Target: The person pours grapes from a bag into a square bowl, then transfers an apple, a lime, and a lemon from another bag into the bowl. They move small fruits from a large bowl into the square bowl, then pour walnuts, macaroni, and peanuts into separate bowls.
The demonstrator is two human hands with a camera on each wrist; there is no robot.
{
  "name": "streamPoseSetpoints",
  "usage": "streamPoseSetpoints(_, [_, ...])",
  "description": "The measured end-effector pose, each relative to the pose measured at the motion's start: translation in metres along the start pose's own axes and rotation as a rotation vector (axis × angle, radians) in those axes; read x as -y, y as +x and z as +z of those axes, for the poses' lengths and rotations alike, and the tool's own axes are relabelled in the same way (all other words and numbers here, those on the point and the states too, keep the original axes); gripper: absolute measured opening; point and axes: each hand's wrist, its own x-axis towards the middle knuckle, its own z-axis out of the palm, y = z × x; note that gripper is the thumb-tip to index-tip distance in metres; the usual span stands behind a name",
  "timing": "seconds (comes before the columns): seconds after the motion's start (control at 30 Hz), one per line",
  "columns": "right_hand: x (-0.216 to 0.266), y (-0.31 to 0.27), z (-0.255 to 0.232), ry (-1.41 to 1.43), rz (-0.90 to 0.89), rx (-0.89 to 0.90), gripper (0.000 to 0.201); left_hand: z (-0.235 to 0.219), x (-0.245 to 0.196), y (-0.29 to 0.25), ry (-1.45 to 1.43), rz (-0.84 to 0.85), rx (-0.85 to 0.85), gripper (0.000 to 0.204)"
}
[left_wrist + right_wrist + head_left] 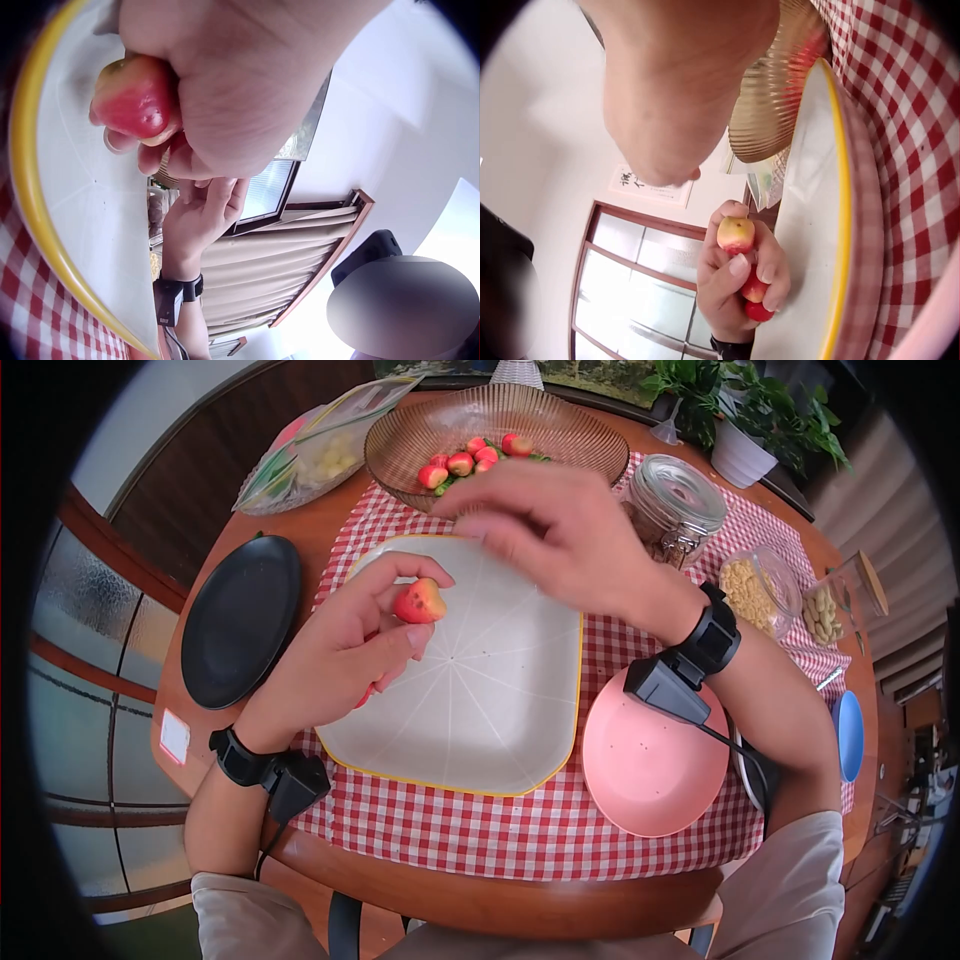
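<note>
My left hand [345, 645] pinches a small red-and-yellow fruit [420, 602], like a little apple, between thumb and index finger over the grey-white tray [480, 730]. In the right wrist view more red fruits [754, 285] are tucked in that palm under the curled fingers. My right hand [560, 535], blurred, hovers above the tray's far edge and the near rim of the amber ribbed glass bowl [400, 440]. Its fingers are loosely bent, and nothing shows between them. Several similar fruits [460, 463] lie in the bowl with bits of green, partly behind the right hand.
A black oval plate [240, 622] lies to the left, a pink plate [655, 760] at the right front. Glass jars [680, 495] stand right of the bowl, near a potted plant [745, 455]. A zip bag [340, 430] rests on a dish [265, 500] at the back left.
</note>
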Motion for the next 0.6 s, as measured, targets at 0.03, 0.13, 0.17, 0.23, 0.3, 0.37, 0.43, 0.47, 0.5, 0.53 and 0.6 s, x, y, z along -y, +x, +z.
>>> streamPoseSetpoints(0.03, [0.008,-0.001,0.0,0.025,0.021,0.131,0.032,0.0,-0.001,-0.001,0.014,-0.018,0.017,0.037])
streamPoseSetpoints(0.13, [0.024,-0.001,0.004,0.111,-0.026,0.35,0.042,0.0,0.009,-0.001,0.036,0.049,-0.024,0.031])
streamPoseSetpoints(0.17, [0.027,-0.001,0.003,0.063,0.031,0.416,0.046,-0.002,0.008,-0.001,0.036,0.048,-0.023,0.031])
streamPoseSetpoints(0.23, [0.025,-0.003,0.005,0.062,-0.01,0.375,0.044,-0.007,0.003,-0.001,0.126,0.004,0.034,0.03])
streamPoseSetpoints(0.3, [0.025,-0.003,0.007,0.061,-0.054,0.335,0.042,-0.006,-0.001,-0.003,0.164,0.011,0.03,0.031])
streamPoseSetpoints(0.37, [0.026,-0.004,0.009,0.049,-0.097,0.28,0.039,-0.006,-0.001,-0.004,0.202,0.016,0.026,0.032])
streamPoseSetpoints(0.43, [0.028,-0.004,0.006,0.002,-0.114,0.283,0.037,-0.006,0.001,-0.004,0.216,-0.016,0.009,0.033])
streamPoseSetpoints(0.47, [0.029,-0.004,0.005,-0.045,-0.131,0.286,0.036,-0.005,0.001,-0.003,0.217,-0.016,0.01,0.033])
streamPoseSetpoints(0.5, [0.028,-0.004,0.004,-0.045,-0.13,0.286,0.036,-0.006,0.001,-0.003,0.198,-0.011,0.005,0.029])
streamPoseSetpoints(0.53, [0.027,-0.003,0.003,-0.068,-0.115,0.212,0.034,-0.006,0.001,-0.002,0.178,-0.007,-0.001,0.025])
streamPoseSetpoints(0.6, [0.021,-0.001,0.001,-0.091,-0.1,0.139,0.032,-0.004,-0.005,-0.003,0.188,-0.039,-0.004,0.019])
